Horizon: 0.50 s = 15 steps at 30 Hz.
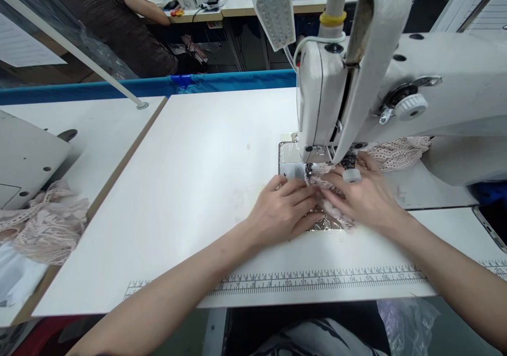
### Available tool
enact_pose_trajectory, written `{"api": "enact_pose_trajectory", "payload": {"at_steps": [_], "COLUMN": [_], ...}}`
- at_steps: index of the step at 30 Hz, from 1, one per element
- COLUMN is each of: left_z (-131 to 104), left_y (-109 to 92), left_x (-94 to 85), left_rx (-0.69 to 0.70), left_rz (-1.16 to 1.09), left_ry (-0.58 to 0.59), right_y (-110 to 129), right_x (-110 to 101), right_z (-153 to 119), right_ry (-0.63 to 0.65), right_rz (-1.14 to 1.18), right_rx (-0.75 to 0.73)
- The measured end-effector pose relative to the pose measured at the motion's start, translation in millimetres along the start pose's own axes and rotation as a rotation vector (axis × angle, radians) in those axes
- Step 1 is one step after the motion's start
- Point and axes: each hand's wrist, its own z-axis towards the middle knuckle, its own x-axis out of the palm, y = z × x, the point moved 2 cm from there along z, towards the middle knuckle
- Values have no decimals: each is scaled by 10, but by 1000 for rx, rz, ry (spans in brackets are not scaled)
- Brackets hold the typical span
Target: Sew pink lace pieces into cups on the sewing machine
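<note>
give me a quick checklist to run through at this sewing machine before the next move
1. Right hand on the lace trim: ok, its fingers are on it.
2. Left hand near the presser foot: ok, just in front of it.
3. Presser foot down on the trim: cannot tell, the contact is too small and partly hidden.
4. Ruler scale uncovered: not ok, both forearms cross over it.
5. Smartphone apart from both hands: ok, at the right edge of the view.
</note>
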Motion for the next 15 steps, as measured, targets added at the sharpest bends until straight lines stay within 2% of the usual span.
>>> {"api": "enact_pose_trajectory", "payload": {"at_steps": [4,8,10,13,15], "left_z": [-24,-31,-36,-56,-69], "left_y": [51,3,55,272,394], "left_x": [-82,-19,-5,-83,-171], "left_rx": [-39,24,40,-63,-205], "left_rz": [70,6,12,157,289], "left_ry": [-109,53,141,197,140], "right_y": [-31,-31,-21,-11,-10], "right_x": [-40,-32,-42,-71,-82], "right_z": [10,15,10,-4,-16], "right_ry": [29,99,105,56,14], "right_rz": [22,-59,-65,-18,12], "right_rx": [59,34,30,48,42]}}
